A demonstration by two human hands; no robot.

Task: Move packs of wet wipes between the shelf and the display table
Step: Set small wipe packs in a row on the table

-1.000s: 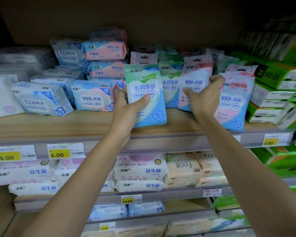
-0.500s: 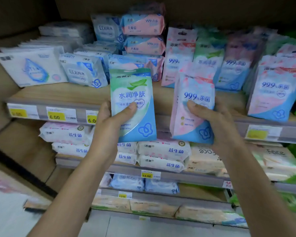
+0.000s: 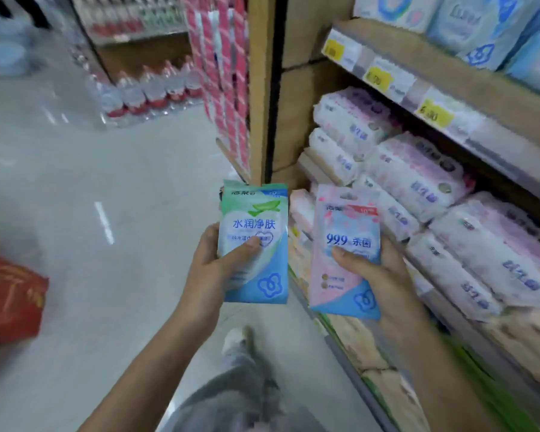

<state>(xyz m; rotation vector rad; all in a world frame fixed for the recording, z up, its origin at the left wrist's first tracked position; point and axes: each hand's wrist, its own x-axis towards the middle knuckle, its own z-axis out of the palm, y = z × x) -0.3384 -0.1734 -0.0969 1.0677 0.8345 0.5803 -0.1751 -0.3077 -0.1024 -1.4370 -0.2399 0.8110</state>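
Observation:
My left hand (image 3: 211, 275) grips a green-and-blue pack of wet wipes (image 3: 253, 244), thumb across its front. My right hand (image 3: 378, 275) grips a pink-and-blue pack of wet wipes (image 3: 345, 254) the same way. Both packs are held upright at waist height, side by side, above the floor and just left of the shelf (image 3: 449, 88). The shelf runs along the right side, with more wipe packs (image 3: 418, 176) stacked on its lower levels. The display table is not in view.
Pale shop floor (image 3: 106, 244) stretches to the left and ahead. A red box (image 3: 10, 300) sits at the left edge. Bottled drinks (image 3: 150, 92) are stacked at the back. My leg and shoe (image 3: 237, 344) show below the hands. The shelf's wooden end panel (image 3: 262, 88) stands ahead.
The view has swung left and down, away from the shelf front toward the aisle. Both hands have carried their packs off the shelf and lowered them.

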